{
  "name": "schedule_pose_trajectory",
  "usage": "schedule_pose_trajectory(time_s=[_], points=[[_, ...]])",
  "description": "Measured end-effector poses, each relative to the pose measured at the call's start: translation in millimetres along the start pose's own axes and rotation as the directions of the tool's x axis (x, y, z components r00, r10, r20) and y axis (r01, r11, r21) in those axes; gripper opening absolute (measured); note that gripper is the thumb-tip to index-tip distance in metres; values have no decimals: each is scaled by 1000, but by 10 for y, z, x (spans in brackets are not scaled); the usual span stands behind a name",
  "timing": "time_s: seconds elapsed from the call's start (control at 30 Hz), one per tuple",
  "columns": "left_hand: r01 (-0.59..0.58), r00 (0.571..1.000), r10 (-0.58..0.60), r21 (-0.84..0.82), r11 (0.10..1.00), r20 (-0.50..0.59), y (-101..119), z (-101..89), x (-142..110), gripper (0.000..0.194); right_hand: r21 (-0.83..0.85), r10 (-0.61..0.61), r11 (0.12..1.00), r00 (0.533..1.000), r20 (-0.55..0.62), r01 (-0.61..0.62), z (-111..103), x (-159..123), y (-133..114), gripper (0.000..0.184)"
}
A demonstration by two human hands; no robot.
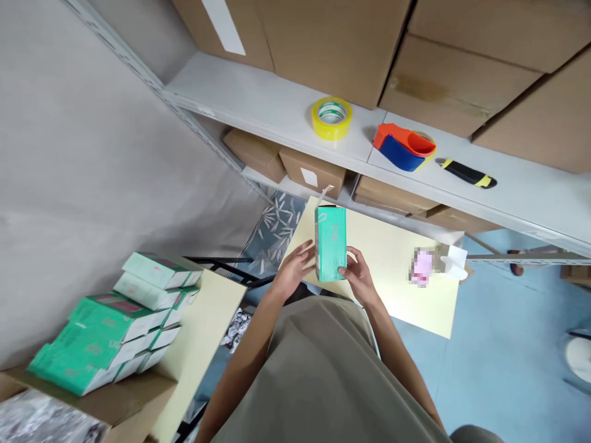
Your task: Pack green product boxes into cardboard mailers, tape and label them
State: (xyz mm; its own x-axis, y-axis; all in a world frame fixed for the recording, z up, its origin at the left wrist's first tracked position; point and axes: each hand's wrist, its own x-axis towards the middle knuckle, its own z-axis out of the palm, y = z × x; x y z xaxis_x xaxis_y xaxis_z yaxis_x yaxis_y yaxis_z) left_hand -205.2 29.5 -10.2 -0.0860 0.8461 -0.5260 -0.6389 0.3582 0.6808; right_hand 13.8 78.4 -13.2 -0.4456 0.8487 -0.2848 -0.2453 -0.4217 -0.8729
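A green box (331, 243) with pale lettering stands in front of me, above the cream table. A whitish flap sticks up from its far end. My right hand (359, 275) grips the box's near right corner, thumb on the green face and fingers at the side. My left hand (294, 269) is at the box's left side with its fingers spread; whether the fingertips touch the box I cannot tell. The inside of the box is hidden.
Stacked green boxes (99, 335) occupy a left table beside an open carton (138, 400). Ahead, a shelf (277, 111) bears yellow tape (331, 118), an orange-and-blue tape dispenser (404, 147), a utility knife (467, 173) and large cartons. A pixelated pink item (422, 267) lies on the cream table (415, 307).
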Motion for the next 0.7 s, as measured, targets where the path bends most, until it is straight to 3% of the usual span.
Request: schedule_pose_trajectory(time_s=[0.07, 0.13, 0.2, 0.3, 0.43, 0.6, 0.7], points=[[190, 966, -175, -63, 980, 190, -36, 134, 27, 60, 51, 21, 998, 1000, 8, -21, -86, 40, -20, 66], [254, 935, -223, -85, 963, 275, -74, 230, 32, 57, 91, 44, 995, 998, 44, -48, -145, 82, -27, 67], [215, 949, -187, -88, 973, 255, -104, 282, 25, 59, 80, 46, 995, 995, 93, -53, -200, 128, -39, 68], [131, 976, -114, -83, 988, 184, -119, 295, -2, 72, -70, -15, 997, 985, 172, 27, -317, 227, -117, 63], [35, 992, -25, -79, 996, 122, -109, 263, -68, 87, -248, -52, 958, 936, 349, 146, -489, 472, -390, 56], [14, 999, -16, 51, 999, 38, -142, 234, -183, 90, -215, -208, 943, 953, 220, 255, -409, 961, -819, 91], [46, 998, -50, 131, 990, 23, -195, 232, -247, 94, -230, -260, 920, 933, 247, 317, -225, 1189, -957, 99]])
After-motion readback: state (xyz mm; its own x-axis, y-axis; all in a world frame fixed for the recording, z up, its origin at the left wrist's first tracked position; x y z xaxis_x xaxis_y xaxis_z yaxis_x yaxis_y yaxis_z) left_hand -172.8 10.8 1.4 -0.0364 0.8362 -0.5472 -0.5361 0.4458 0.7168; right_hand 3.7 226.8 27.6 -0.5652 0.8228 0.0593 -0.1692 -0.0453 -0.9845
